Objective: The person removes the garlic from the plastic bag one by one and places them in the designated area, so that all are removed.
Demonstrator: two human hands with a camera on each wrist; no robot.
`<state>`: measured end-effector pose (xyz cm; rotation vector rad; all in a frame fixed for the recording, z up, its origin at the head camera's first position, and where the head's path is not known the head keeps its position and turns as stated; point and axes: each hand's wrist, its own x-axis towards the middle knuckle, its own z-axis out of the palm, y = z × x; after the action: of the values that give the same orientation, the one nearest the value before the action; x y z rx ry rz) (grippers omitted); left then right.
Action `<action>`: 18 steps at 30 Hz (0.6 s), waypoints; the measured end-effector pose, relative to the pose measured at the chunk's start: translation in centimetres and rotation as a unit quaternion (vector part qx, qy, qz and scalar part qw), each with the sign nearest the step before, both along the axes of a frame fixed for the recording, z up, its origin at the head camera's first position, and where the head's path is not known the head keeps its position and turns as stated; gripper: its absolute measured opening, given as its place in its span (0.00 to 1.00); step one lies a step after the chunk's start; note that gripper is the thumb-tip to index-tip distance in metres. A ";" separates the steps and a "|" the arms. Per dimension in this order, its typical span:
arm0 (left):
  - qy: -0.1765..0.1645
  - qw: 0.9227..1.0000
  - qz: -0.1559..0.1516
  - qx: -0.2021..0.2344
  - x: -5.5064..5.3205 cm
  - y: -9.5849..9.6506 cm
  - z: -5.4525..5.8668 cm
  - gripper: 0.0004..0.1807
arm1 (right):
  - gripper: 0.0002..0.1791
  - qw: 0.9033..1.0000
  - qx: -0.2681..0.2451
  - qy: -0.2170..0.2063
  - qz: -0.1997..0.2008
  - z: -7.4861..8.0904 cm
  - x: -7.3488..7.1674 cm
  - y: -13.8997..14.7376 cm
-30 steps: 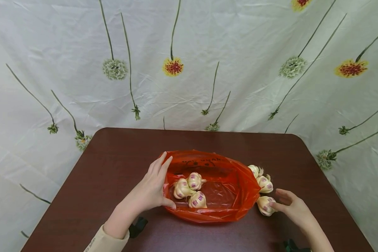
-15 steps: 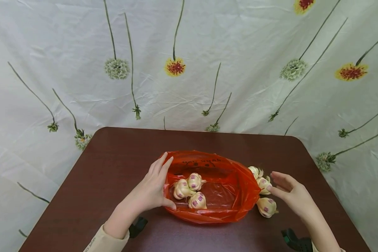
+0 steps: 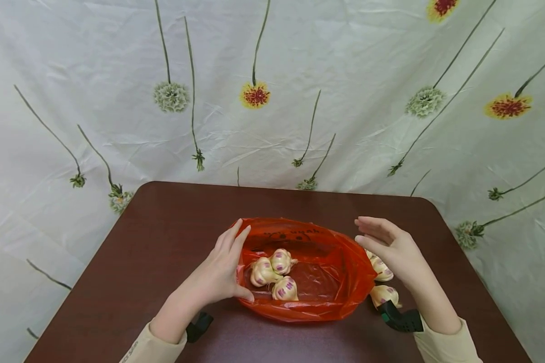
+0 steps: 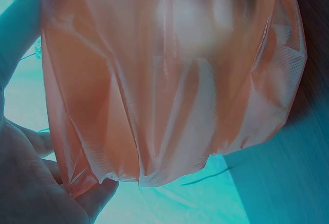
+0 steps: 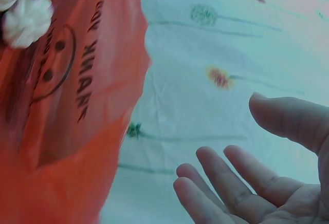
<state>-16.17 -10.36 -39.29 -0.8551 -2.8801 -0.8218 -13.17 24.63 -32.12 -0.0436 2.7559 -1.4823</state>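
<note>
An open red plastic bag (image 3: 318, 305) lies on the table, with three garlic bulbs inside; one garlic bulb (image 3: 284, 289) sits near its front rim. My left hand (image 3: 220, 269) holds the bag's left end, thumb over the near rim and fingers at the far rim. In the left wrist view, the fingers reach behind the thin plastic. My right hand (image 3: 392, 249) is raised past the bag's right end, fingers apart from the thumb and nothing between them. Below it, another garlic bulb (image 3: 384, 295) lies outside the bag, with more bulbs partly hidden behind the hand.
The dark brown table (image 3: 186, 212) has rounded far corners. Behind it hangs a pale cloth (image 3: 354, 60) printed with flowers. A black wrist device (image 3: 401, 318) on the right arm overlaps the nearest loose bulb in the head view.
My right hand has moved from beside the nearest loose bulb, away from me and leftward, to the bag's far right rim. The left hand and the bag stay put.
</note>
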 end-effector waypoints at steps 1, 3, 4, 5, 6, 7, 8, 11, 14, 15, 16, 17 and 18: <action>0.000 1.000 0.000 0.000 0.0 0.0 0.0 0.75 | 0.28 1.000 -0.003 0.002 0.006 0.2 -0.2 -0.4; 0.002 1.000 0.000 0.001 0.0 0.0 -0.1 0.75 | 0.26 1.000 -0.010 0.003 0.017 0.5 -0.6 -1.1; 0.003 1.000 -0.001 0.001 0.0 0.0 -0.1 0.75 | 0.26 1.000 -0.014 0.004 0.021 0.6 -0.7 -1.5; 0.005 1.000 -0.002 0.000 0.0 0.0 -0.1 0.75 | 0.26 0.999 -0.018 0.004 0.027 0.7 -0.9 -1.9; 0.006 1.000 -0.002 0.000 0.0 0.0 -0.1 0.76 | 0.25 0.999 -0.023 0.003 0.031 0.7 -1.1 -2.2; 0.008 1.000 -0.003 -0.001 0.0 0.0 -0.2 0.76 | 0.25 0.999 -0.028 -0.001 0.036 0.7 -1.3 -2.6; 0.010 1.000 -0.003 -0.001 0.0 0.1 -0.2 0.76 | 0.25 0.999 -0.033 -0.006 0.040 0.6 -1.5 -2.9; 0.012 1.000 -0.002 -0.003 0.0 0.1 -0.2 0.76 | 0.24 0.997 -0.042 -0.019 0.054 0.3 -2.2 -3.9; 0.008 1.000 0.000 -0.003 0.1 0.1 -0.3 0.76 | 0.23 0.996 -0.039 -0.028 0.070 -0.4 -2.7 -4.9; 0.006 1.000 0.001 -0.004 0.1 0.1 -0.3 0.75 | 0.22 0.996 -0.037 -0.030 0.077 -0.7 -2.9 -5.3; 0.005 1.000 0.001 -0.004 0.1 0.1 -0.3 0.75 | 0.22 0.996 -0.030 -0.030 0.085 -1.0 -3.1 -5.7; 0.003 1.000 0.002 -0.004 0.1 0.1 -0.3 0.75 | 0.22 0.995 -0.024 -0.030 0.094 -1.4 -3.2 -6.0; 0.002 1.000 0.003 -0.004 0.1 0.1 -0.3 0.75 | 0.21 0.994 -0.015 -0.032 0.099 -1.8 -3.4 -6.4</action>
<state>-16.03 -10.22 -39.57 -0.8472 -2.8828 -0.8069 -16.54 18.20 -33.96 -0.2572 2.5909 -1.4472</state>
